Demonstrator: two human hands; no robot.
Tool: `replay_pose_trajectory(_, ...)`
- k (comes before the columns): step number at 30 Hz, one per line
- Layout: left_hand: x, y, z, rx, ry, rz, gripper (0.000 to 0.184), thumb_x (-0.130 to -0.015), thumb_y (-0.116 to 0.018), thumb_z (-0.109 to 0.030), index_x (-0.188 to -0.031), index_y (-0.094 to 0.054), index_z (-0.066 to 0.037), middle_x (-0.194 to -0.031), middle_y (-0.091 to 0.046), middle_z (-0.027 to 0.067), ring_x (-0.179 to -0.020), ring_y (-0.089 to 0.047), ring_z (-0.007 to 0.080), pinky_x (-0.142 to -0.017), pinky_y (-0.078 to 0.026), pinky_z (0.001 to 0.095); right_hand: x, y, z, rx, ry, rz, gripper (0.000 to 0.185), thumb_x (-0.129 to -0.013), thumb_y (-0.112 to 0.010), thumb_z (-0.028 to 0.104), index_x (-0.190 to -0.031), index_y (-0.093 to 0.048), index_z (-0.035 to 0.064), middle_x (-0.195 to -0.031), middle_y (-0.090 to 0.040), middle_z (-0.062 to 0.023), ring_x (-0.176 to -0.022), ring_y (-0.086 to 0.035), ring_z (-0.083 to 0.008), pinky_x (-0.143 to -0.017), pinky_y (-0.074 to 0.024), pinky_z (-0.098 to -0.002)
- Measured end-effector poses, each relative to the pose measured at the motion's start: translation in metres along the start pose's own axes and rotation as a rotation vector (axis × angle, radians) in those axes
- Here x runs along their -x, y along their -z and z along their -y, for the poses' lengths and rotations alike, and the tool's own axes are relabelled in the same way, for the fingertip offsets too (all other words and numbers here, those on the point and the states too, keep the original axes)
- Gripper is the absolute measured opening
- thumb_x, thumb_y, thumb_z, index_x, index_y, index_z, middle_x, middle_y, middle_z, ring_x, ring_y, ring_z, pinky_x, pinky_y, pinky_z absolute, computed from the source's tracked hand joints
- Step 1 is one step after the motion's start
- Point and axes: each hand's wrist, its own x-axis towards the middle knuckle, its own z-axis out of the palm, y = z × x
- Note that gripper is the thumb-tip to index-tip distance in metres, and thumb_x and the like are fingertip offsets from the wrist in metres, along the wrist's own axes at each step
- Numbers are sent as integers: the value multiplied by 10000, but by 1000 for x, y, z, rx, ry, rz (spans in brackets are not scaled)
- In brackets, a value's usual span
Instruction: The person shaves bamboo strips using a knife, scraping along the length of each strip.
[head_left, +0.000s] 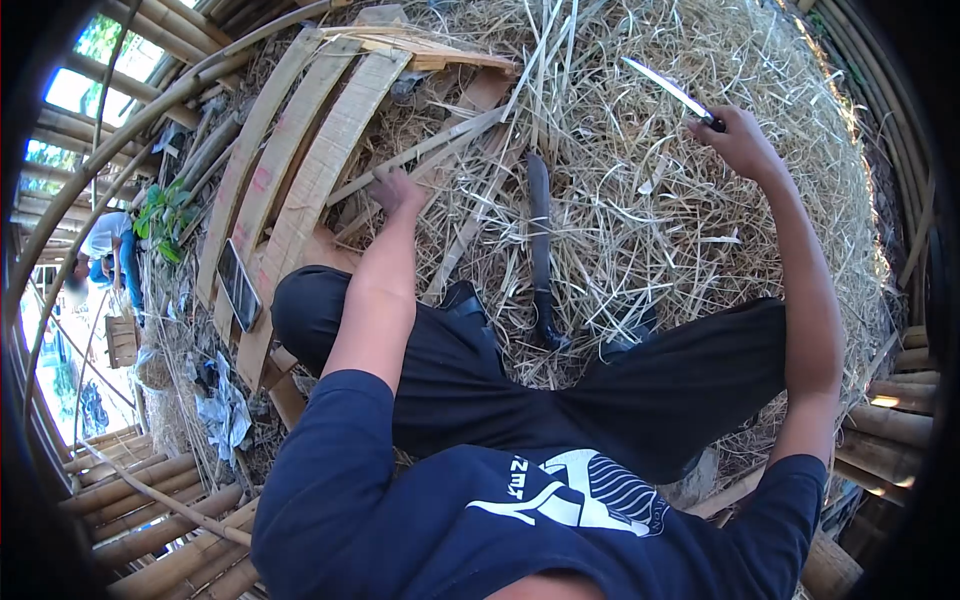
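Observation:
My right hand [743, 143] is closed around the dark handle of a knife [668, 86], out to the right over the straw. Its bright blade points up and to the left. My left hand [398, 192], fingers curled, grips a pale bamboo strip [455, 133] beside the wooden slats; its fingertips are partly hidden. Between my feet a long dark machete [540, 235] lies on the shavings, well apart from both hands.
Bamboo shavings [630, 220] cover the ground. A slatted wooden pallet [330, 135] stands at left, with a phone [238, 285] on it. Bamboo poles [895, 440] wall both sides. Another person [110, 245] bends over at far left, near a wooden crate [122, 341].

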Motion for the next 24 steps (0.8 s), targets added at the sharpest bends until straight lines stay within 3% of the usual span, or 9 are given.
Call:
replay_pose_trajectory(2,11,15,-11,2,-47,-207,492,-770,-732,-328,-1184,-584,-108,-1235,-493,145,-1124,-534,302,-972,-420,467,-1,-2,1,-5,6,0,493,-898,-598,493,-834,-630,6,-692,-540,-69,-595,-468,-162,-587,-398,-360)
replay_pose_trajectory(3,9,11,-15,117,-150,-174,408,-731,-737,-275,-1073,-637,-75,-1149,-575,175,-1004,-612,250,-857,-492,375,-1,-3,3,4,9,10,488,-896,-602,489,-833,-632,6,-693,-543,-71,-595,-470,-164,-588,-401,-364)
replay_pose_trajectory(4,5,9,-18,115,-150,-171,408,-731,-737,-275,-1073,-637,-75,-1149,-575,175,-1004,-612,250,-857,-492,375,-1,-3,4,13,10,20,483,-893,-606,485,-833,-634,7,-695,-547,-73,-594,-472,-166,-590,-403,-368)
replay_pose_trajectory(6,0,3,-22,302,-233,662,331,-687,-703,-228,-963,-674,-49,-998,-661,193,-898,-661,218,-770,-518,336,-1,-5,5,29,30,17,472,-898,-603,471,-825,-643,7,-673,-557,-83,-604,-496,-172,-605,-419,-378)
replay_pose_trajectory(7,4,-3,-22,301,-236,664,331,-687,-703,-228,-963,-674,-49,-998,-661,193,-898,-661,218,-770,-518,336,0,-4,6,43,43,7,470,-901,-602,465,-814,-640,4,-664,-560,-86,-609,-507,-173,-612,-426,-380)
replay_pose_trajectory(9,17,-21,-18,220,-467,679,245,-723,-688,-229,-832,-648,-13,-716,-660,142,-676,-653,239,-605,-518,365,1,-4,7,47,35,-10,480,-908,-601,451,-755,-613,-4,-641,-569,-93,-604,-530,-178,-612,-437,-388)
replay_pose_trajectory(13,13,-51,-10,236,-707,437,355,-673,-700,-262,-929,-685,-17,-864,-688,181,-740,-662,256,-695,-526,341,-1,-16,-3,59,143,-126,504,-910,-597,462,-715,-576,-2,-598,-562,-85,-553,-517,-188,-579,-431,-387)
replay_pose_trajectory(19,17,-49,-23,298,-435,780,395,-718,-769,-365,-899,-693,-21,-787,-671,120,-647,-628,206,-564,-513,355,-4,-18,-7,60,114,-91,515,-900,-610,468,-724,-578,-15,-609,-565,-106,-567,-531,-202,-594,-434,-399)
replay_pose_trajectory(24,10,-66,-22,401,-423,760,430,-691,-810,-320,-884,-668,37,-727,-633,111,-596,-596,181,-484,-491,328,2,-12,-2,52,77,-28,519,-890,-620,474,-734,-590,-20,-640,-570,-123,-597,-541,-210,-613,-435,-415)
